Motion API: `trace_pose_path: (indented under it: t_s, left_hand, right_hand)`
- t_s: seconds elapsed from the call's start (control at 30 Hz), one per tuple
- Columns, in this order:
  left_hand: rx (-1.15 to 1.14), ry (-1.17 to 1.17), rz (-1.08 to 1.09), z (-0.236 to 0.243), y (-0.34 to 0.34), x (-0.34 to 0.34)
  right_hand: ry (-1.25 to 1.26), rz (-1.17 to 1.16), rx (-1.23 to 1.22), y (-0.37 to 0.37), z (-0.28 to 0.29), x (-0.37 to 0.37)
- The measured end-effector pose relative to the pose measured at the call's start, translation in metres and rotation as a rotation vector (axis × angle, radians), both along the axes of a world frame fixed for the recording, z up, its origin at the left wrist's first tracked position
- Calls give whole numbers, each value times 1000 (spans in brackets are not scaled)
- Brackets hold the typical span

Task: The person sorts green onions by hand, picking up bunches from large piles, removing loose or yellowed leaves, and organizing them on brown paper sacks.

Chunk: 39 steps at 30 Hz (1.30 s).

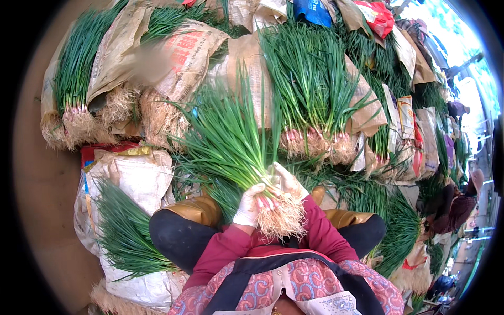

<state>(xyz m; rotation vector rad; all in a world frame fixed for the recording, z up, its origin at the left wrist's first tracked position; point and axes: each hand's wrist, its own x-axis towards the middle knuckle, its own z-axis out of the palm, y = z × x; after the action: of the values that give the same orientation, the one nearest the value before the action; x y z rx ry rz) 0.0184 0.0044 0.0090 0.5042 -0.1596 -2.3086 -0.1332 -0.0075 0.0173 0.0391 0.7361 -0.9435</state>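
Note:
In front of my body I hold up a bunch of spring onions [233, 155], its long green leaves fanning up and to the left. The pinkish bulbs and a pale mat of roots [282, 216] point down toward me. My left hand [249, 206], in a whitish glove, is wrapped round the stems just above the bulbs. From the other side my right hand [290, 181], also gloved, presses against the stem bases, with a finger and thumb showing near the top. Part of its grip is hidden behind the stems and roots.
Upright spring onion bundles [312, 79] stand in rows ahead, between brown paper sacks [186, 58]. Loose spring onions [128, 231] lie on a white woven sack [139, 178] at my left. My bent knees flank the bunch. Another person [459, 207] is at the far right.

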Motion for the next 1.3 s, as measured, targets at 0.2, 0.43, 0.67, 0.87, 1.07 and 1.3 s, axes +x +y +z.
trace_pose_path:
  t_s: [0.2, 0.43, 0.67, 0.87, 1.07, 1.3]
  left_hand:
    - [1, 11, -88, -17, -1, -3]
    - [-16, 16, -10, -3, 0, -7]
    - [-66, -12, -35, 11, -9, -20]
    - [-111, -11, -190, -8, -11, -4]
    - [-43, 79, -63, 10, -5, -11]
    - [21, 36, -59, 4, -3, -15]
  right_hand:
    - [649, -59, -271, 20, -69, -11]
    - [2088, 816, -379, -1, 6, -57]
    - [2559, 480, -212, -62, 4, -162]
    - [2192, 52, -483, -38, 47, -125]
    - [1670, 217, -713, 54, 33, -41]
    - [1030, 285, -422, 5, 12, -37]
